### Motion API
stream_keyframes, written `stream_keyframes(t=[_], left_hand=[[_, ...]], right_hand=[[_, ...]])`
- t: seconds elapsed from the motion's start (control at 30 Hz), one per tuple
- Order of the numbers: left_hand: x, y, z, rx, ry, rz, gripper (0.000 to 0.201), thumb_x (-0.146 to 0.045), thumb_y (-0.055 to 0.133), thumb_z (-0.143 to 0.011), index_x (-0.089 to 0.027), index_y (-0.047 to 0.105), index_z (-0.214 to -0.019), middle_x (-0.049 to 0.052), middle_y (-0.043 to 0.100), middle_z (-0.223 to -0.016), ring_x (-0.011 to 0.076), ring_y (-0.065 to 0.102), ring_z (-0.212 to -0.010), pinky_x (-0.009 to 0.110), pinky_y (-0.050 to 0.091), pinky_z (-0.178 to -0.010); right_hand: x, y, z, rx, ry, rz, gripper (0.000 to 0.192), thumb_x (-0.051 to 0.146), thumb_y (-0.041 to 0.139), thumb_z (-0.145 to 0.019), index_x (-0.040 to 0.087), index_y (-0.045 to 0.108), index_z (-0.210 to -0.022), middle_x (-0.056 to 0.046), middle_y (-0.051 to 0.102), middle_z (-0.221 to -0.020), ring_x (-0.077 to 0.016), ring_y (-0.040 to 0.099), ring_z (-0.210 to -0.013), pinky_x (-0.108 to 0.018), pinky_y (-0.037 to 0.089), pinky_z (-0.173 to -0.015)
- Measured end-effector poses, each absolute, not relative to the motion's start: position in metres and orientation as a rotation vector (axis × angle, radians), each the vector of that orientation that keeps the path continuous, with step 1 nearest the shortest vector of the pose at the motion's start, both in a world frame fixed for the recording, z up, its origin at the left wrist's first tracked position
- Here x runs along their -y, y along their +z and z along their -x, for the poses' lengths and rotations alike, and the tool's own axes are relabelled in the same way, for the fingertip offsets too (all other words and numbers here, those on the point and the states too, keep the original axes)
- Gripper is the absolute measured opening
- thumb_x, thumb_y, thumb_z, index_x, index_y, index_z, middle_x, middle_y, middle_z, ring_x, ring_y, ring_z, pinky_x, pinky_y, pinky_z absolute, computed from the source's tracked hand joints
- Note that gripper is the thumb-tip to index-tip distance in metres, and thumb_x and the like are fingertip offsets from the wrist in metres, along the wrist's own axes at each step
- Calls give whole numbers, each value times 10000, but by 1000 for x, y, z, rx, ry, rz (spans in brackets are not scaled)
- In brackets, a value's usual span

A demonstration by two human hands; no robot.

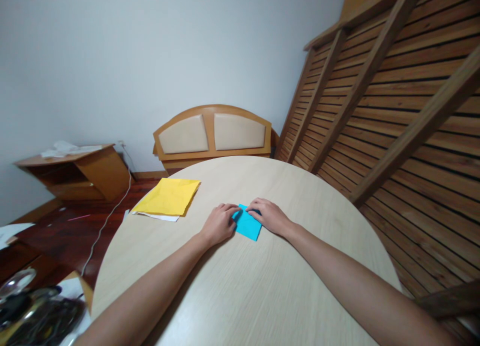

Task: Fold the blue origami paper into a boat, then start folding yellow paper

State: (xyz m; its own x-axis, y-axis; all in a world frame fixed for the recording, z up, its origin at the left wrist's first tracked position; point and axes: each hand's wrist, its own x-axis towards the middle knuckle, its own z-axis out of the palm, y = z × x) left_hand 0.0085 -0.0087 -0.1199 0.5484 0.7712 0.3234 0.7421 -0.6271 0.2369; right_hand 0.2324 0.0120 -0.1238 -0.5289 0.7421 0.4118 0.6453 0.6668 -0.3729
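Both forearms come in from the bottom edge and stretch out across a round, pale wood table [262, 286], meeting near its middle. Left hand [219, 223] is lying knuckles-up with the fingers curled loosely together, fingertips pressing down on the left edge of a small piece of blue paper [247, 225]. Not gripping it, just pinning it flat to the tabletop. Right hand [270, 217] is doing pretty much the same from the other side: palm down, fingers together and reaching over the top right corner of the paper, resting on it. So neither hand is closed around anything, both are flat-ish and touching the paper from opposite sides.

Paper itself is bright cyan and lies flat on the table between the two hands. What shows is a four-sided shape sitting at a bit of an angle, with one corner pointing toward the person. It looks folded, since the upper part under the fingers has a darker edge, but I can't tell how many layers there are because the fingers cover that bit.

Further out on the left side of the table is a stack of yellow paper [168, 196], with a white sheet [157, 216] poking out from underneath it, well apart from the hands. Past the table there's a wooden headboard with beige padded panels [213, 133] leaning against the wall, a low wooden cabinet [75, 171] off to the left, and slatted wood panels [393, 111] on the right.
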Motion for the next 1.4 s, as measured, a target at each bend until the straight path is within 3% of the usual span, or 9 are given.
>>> stream_keyframes(t=[0.23,0.47,0.7,0.93,1.4], left_hand=[[8,-123,-9,-1292,551,-2740,477,-97,511,-834,-190,636,-1285,86,610,-1354,273,542,-1217,458,447,-1060],[4,-126,-6,-1117,420,-2805,653,-75,488,-835,-238,448,-1466,65,461,-1512,282,439,-1371,511,378,-1132],[4,-126,-5,-1128,373,-2833,600,-96,483,-857,-214,477,-1445,75,454,-1516,287,429,-1384,498,381,-1135],[5,-125,-6,-1120,352,-2845,585,-104,483,-875,-229,482,-1447,86,439,-1525,292,427,-1385,489,381,-1133],[6,-127,-6,-1155,384,-2787,568,-118,498,-868,-226,512,-1425,94,430,-1530,299,407,-1395,510,357,-1143]], right_hand=[[-11,-120,-235,2398,214,1022,224,250,547,-967,227,744,-1072,-82,687,-1089,-219,615,-1022,-370,464,-918],[-13,-119,-241,2444,267,977,257,235,530,-965,241,729,-1128,-90,675,-1128,-227,603,-1062,-390,454,-960],[-19,-115,-261,2365,570,825,267,96,489,-909,182,718,-1017,-102,674,-1126,-197,624,-1059,-355,479,-959],[-25,-113,-280,2380,607,845,400,0,445,-797,175,744,-996,-86,710,-1070,-192,648,-1005,-347,495,-930],[-8,-96,-267,2656,189,823,270,109,550,-838,208,782,-935,-77,727,-1112,-245,616,-1058,-388,447,-959]])
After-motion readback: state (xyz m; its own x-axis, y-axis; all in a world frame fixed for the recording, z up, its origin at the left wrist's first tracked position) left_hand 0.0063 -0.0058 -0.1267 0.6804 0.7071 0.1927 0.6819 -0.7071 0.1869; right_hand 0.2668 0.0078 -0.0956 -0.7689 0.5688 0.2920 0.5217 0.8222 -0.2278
